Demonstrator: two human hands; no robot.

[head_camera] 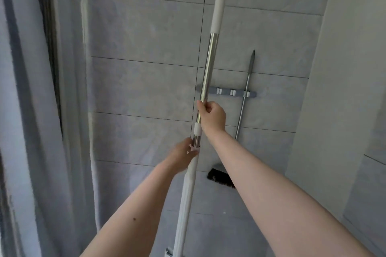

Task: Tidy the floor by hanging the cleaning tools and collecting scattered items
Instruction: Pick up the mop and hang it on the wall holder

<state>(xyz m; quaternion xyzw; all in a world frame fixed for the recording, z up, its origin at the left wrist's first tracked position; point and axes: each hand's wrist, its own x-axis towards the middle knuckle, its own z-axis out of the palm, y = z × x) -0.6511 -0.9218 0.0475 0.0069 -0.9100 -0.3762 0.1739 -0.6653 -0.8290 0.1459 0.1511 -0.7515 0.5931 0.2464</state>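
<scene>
Mop (208, 64) is held upright in front of the tiled wall (146, 33), its pole crossing the left end of the wall rack (225, 92). Pole is polished metal w/ a white plastic cap and hang-hole at top, a white collar mid-shaft, and a white sleeve lower down. Probably light but long and top-heavy to steer; rigid, and the shiny metal looks slippery, so best held near the collar or on the plastic parts, two hands apart for control.

Right hand (213, 117) has fingers wrapped round the metal shaft just above the collar. Left hand (183, 152) grasps lower, fingers curled round the pole where the white sleeve starts.

Count: 1 mop in hand; 1 broom (244, 98) already clipped at the rack's right end, its dark bristles (221, 179) low near the right forearm; 1 rack w/ approx 3 clips visible, 2 free, any further clip behind the pole can't be told. Curtain (27, 110) hangs at left. No scattered items in view.
</scene>
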